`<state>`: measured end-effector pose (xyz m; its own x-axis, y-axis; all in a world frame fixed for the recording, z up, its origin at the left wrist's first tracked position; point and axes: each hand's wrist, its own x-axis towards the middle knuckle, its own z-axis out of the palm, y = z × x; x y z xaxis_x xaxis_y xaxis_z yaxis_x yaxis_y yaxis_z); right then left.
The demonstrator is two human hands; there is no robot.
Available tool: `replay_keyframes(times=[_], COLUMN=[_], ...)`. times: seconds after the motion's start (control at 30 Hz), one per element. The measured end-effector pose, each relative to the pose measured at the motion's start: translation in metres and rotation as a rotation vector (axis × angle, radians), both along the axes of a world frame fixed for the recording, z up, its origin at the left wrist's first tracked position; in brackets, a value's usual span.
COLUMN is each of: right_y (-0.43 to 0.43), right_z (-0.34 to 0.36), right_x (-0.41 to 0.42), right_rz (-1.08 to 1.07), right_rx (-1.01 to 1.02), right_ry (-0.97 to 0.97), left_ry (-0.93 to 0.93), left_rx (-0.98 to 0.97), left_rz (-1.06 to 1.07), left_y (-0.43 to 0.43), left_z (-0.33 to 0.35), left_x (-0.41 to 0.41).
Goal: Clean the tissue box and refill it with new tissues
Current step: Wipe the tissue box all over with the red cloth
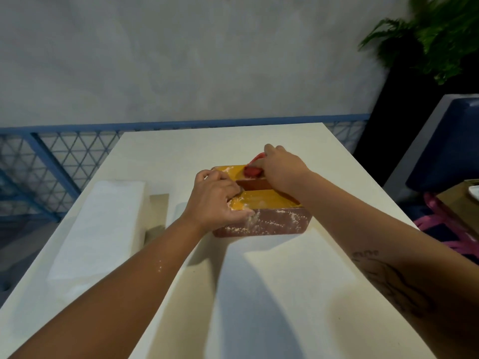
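Observation:
A wooden tissue box [269, 221] with a yellow slotted top and a reddish-brown front stands in the middle of the white table [285, 294]; pale dust speckles its front and top. My left hand [216, 200] grips the box's near left corner, thumb on the front and fingers curled into the slot. My right hand [280, 169] holds a red cloth [252, 171] bunched against the far part of the yellow top. A stack of white tissues [103, 229] lies on the table to the left of the box.
A small beige flat piece [158, 206] lies between the tissue stack and the box. A blue mesh railing [57, 156] runs behind the table. A dark planter with a fern [427, 47] and a blue seat [445, 146] stand to the right.

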<state>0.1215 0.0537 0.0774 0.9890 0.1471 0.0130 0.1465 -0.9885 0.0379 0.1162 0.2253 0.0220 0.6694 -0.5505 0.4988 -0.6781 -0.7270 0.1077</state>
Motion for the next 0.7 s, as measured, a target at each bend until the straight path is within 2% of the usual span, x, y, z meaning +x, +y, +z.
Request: replay_keyframes(times=[0.1,0.2,0.3,0.53,0.63,0.7], right_y=[0.002,0.021,0.042,0.038,0.017,0.008], right_z=[-0.002,-0.007,-0.01,-0.007,-0.001,0.0], right_x=[0.006,0.016,0.023,0.024,0.021,0.022], right_rz=[-0.167,-0.222,-0.131,0.283,0.302,0.213], right_rx=[0.033,0.044,0.051,0.019,-0.055,-0.057], right_ry=[-0.037,-0.075,-0.107,-0.105,-0.107,-0.093], left_ry=[0.03,0.017,-0.008,-0.027,-0.011,-0.027], left_rx=[0.019,0.033,0.044,0.041,0.023,0.009], left_rz=[-0.008,-0.014,-0.02,-0.011,-0.008,-0.001], left_y=[0.0,0.0,0.0,-0.001,-0.001,-0.001], left_z=[0.0,0.001,0.002,0.001,0.0,0.0], left_x=[0.001,0.001,0.003,0.003,0.002,0.001])
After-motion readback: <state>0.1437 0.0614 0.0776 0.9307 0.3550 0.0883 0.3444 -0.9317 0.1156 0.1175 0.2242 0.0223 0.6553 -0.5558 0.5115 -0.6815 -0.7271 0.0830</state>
